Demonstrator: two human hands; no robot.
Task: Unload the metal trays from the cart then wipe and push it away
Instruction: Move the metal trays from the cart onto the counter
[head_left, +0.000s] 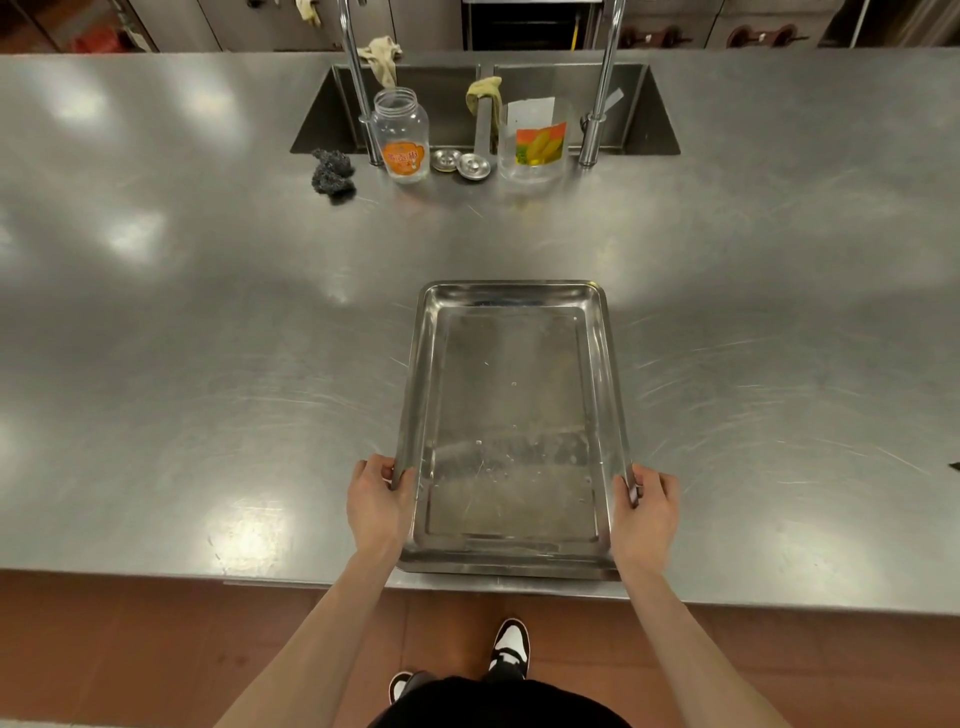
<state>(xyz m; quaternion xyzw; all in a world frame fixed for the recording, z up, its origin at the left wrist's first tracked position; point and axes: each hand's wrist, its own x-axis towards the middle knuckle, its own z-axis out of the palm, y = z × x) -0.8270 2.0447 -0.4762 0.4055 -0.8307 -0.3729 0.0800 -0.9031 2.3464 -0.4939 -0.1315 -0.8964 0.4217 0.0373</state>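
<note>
Your steel desk (208, 364) fills nearly the whole view, with its near edge running just in front of your body; a double sink (322, 119) is sunk into its far side, with two tall taps (358, 83) rising from it. The metal tray (514, 431) lies flat on the desk right in front of you, its long axis running straight away from you towards the sink, one short end near the desk's front edge; its inside is bare apart from a few specks. Your left hand (379, 504) is closed on the tray's left rim near the close corner, thumb over the lip and fingers under; your right hand (647, 506) has the same grip clamped on the right rim opposite. Beside the sink stand a clear jar (402, 135) with an orange label, a clear bag (537, 145) with a yellow-and-orange picture, and two small metal strainers (462, 162) between them; a dark scouring pad (332, 171) lies left of the jar; rags (384, 60) hang over the sink's edges.
</note>
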